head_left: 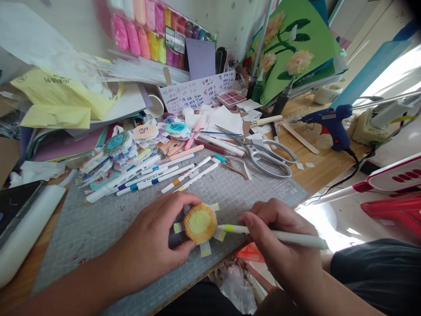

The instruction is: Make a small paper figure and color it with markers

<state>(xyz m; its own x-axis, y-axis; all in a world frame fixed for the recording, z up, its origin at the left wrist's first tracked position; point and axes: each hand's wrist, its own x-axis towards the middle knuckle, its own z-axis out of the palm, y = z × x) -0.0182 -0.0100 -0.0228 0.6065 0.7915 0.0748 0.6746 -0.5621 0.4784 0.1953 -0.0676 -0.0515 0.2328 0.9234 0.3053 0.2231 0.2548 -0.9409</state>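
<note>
A round disc [199, 223], yellow in the centre with an orange rim, is held above the grey cutting mat [138, 281]. Small pale tabs with yellow-green marks stick out around its edge. My left hand [161, 232] grips the disc from the left, thumb below and fingers above. In my right hand [283, 241] is a white marker [296, 239] with a yellow-green end, held like a pen. Its tip points left and is at the disc's right edge, by a tab; whether it touches is too small to tell.
Several markers [158, 175] lie behind my hands, beside stacked paper pieces [120, 147]. Large scissors [259, 153] rest at the mat's back right. Further right are a wooden stick [300, 137] and a blue glue gun [332, 123] with its cable. A white roll [29, 232] lies left.
</note>
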